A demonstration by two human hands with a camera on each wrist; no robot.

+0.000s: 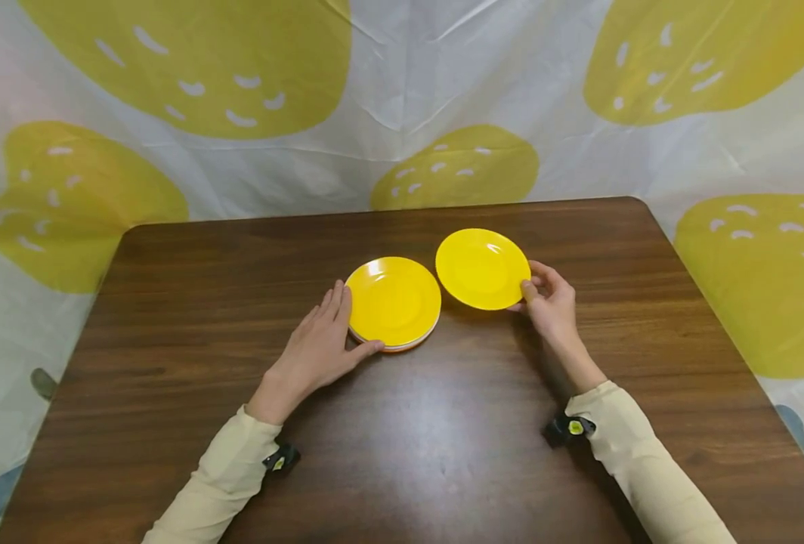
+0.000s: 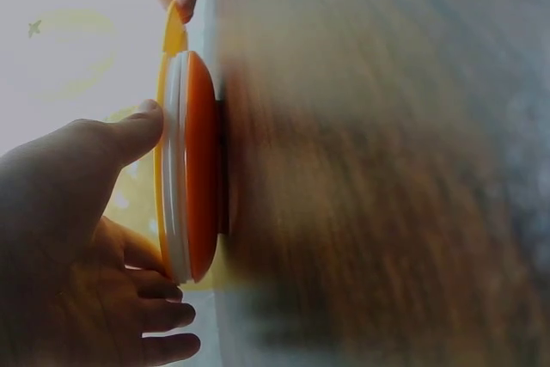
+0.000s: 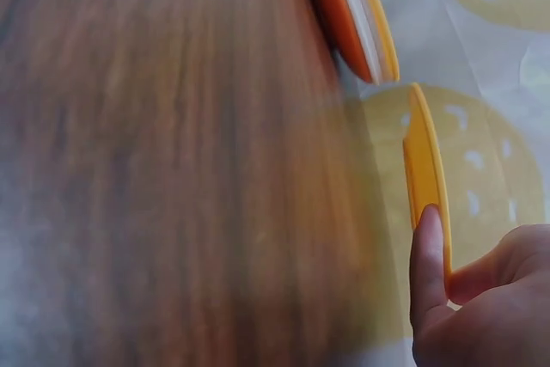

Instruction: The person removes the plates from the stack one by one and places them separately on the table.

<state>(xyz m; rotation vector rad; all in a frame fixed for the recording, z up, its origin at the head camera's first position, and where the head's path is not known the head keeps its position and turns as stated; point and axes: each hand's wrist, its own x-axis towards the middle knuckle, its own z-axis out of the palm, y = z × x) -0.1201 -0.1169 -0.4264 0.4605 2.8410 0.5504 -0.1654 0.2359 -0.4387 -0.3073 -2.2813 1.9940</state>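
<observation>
Near the middle of the table, a yellow plate (image 1: 391, 301) tops a stack that shows pale layers and an orange dish (image 2: 202, 169) at the bottom. My left hand (image 1: 313, 344) touches the stack's left and front rim, its fingers fairly straight and the thumb spread along the near edge. To the right of the stack, my right hand (image 1: 553, 306) pinches a second yellow plate (image 1: 480, 268) by its right edge, thumb above and fingers beneath. In the right wrist view this plate (image 3: 424, 156) is held off the table, apart from the stack.
The brown wooden table (image 1: 443, 431) reaches back to a white curtain (image 1: 402, 75) printed with yellow shapes. Dark cameras sit at both wrists, below pale sleeves (image 1: 228, 468).
</observation>
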